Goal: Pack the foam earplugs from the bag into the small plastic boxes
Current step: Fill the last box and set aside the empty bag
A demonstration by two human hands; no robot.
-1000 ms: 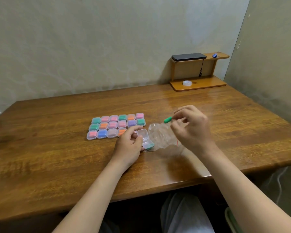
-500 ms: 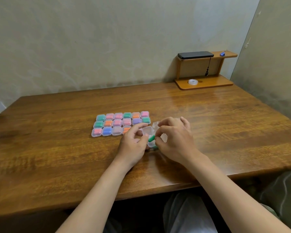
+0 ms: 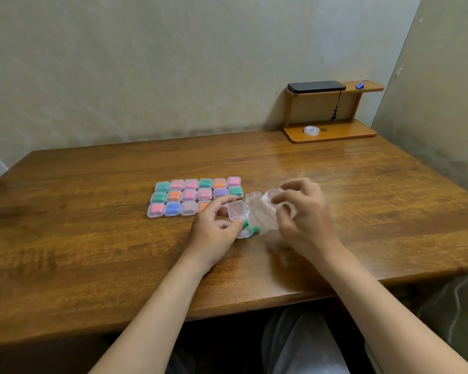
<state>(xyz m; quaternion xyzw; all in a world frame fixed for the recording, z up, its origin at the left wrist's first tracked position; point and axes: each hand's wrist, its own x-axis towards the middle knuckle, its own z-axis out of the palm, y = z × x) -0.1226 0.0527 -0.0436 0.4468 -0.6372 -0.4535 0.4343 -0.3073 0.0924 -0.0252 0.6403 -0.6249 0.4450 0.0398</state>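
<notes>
while its lid [image 3: 236, 209] stands open, the box [image 3: 244, 233] holds green earplugs [image 3: 251, 227].

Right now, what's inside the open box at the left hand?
Green earplugs sit in the open box; its raised lid is empty. The thumb of the left hand covers part, so the count is unsure.

No text, label, brand, number or sign can be read anywhere in this view. The lids of the small plastic boxes [image 3: 189, 195], the clear bag [image 3: 260, 211], the black device [image 3: 316, 86] on the wooden shelf [image 3: 368, 87] and the roll of tape [image 3: 311, 130] show no legible print (all are too small or too blurred to tell more).
</notes>
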